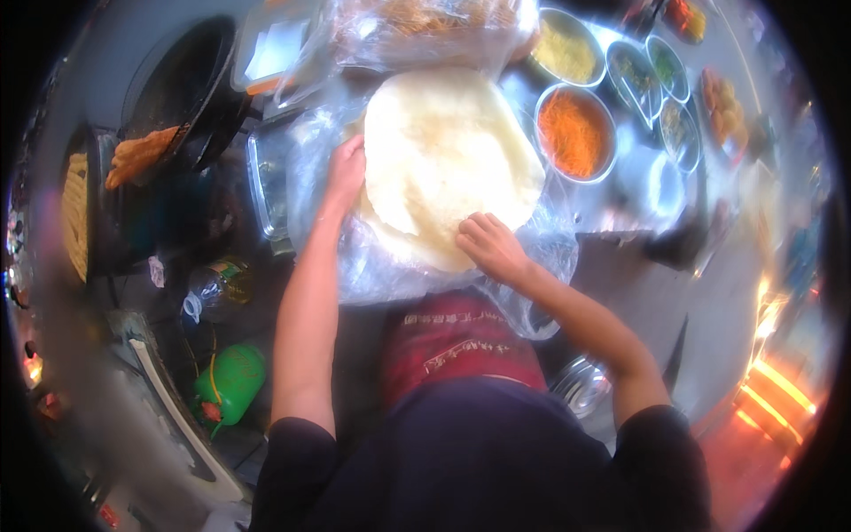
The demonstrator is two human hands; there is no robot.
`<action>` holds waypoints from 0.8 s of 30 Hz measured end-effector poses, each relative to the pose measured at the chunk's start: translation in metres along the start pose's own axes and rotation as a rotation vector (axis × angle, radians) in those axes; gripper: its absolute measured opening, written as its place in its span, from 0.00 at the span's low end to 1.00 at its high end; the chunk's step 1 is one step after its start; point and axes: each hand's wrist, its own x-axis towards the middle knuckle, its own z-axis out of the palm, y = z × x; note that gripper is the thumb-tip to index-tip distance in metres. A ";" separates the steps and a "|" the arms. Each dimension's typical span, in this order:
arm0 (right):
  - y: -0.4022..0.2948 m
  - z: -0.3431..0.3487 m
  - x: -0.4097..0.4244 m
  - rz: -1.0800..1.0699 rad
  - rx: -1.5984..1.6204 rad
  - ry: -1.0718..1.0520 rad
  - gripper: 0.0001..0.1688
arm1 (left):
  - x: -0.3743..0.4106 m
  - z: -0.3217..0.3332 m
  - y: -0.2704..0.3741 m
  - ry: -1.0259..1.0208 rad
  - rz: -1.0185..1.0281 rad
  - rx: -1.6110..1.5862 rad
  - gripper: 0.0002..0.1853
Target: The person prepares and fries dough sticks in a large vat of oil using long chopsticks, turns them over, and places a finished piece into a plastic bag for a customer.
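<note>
A large, round, pale flatbread point(452, 146) lies before me over at least one more flatbread point(432, 253), whose edge shows at the lower side. Both rest on a clear plastic bag point(379, 276). My left hand point(348, 169) grips the left edge of the upper flatbread, which hides some of the fingertips. At its lower right, my right hand point(490, 245) has curled fingers closed on the bread near the edge. Bright glare washes out much of the upper flatbread's surface.
A bowl of shredded carrot point(575, 133) and a bowl of yellow shreds point(565, 53) stand at right, beside smaller bowls of greens point(631, 73). Bagged brown strands point(432, 16) lie beyond. At left are a black pan point(179, 80), fried dough point(143, 156) and a green canister point(233, 382).
</note>
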 end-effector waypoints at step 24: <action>0.107 -0.053 0.048 0.271 0.081 0.059 0.08 | -0.005 0.030 0.002 0.124 0.478 1.106 0.11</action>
